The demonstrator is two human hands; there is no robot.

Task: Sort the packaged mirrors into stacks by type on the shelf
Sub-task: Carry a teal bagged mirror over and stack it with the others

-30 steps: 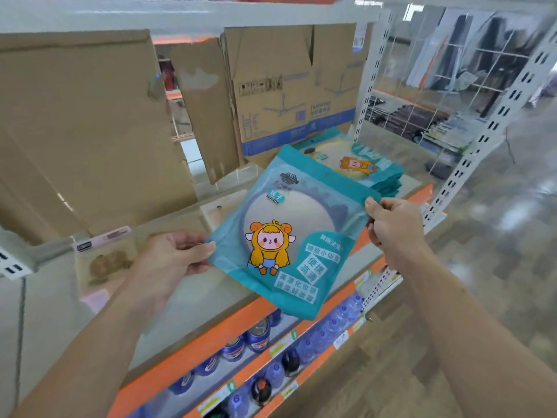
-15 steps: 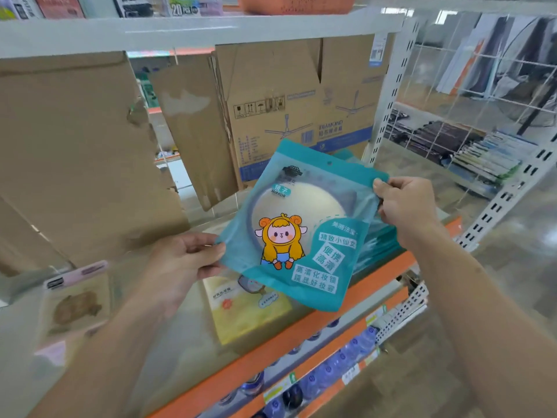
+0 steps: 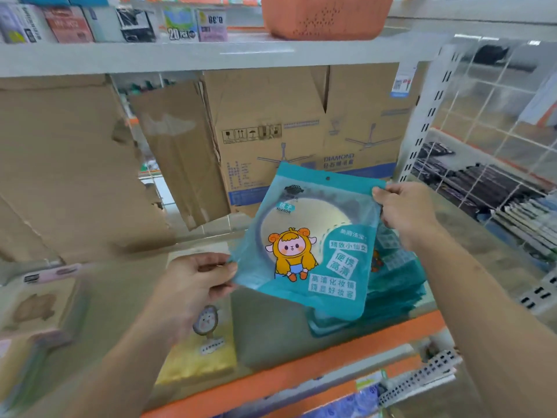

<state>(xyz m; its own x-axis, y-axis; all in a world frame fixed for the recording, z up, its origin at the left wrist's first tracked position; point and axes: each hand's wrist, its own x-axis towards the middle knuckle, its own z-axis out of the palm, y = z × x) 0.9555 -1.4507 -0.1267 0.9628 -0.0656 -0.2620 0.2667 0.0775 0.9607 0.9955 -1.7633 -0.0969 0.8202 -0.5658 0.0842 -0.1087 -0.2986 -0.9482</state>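
Above the grey metal shelf (image 3: 268,333), at the centre of the view, the flat teal plastic mirror package (image 3: 316,236) with a cartoon sheep girl is held in the air with its printed face to the camera. Its long axis is nearly upright: the hang hole points to 1 o'clock and the bottom edge to 7 o'clock. The left hand (image 3: 193,285) pinches its lower left corner. The right hand (image 3: 404,212) pinches its upper right edge. At 4 o'clock, just behind it, lies a stack of similar teal packages (image 3: 398,285).
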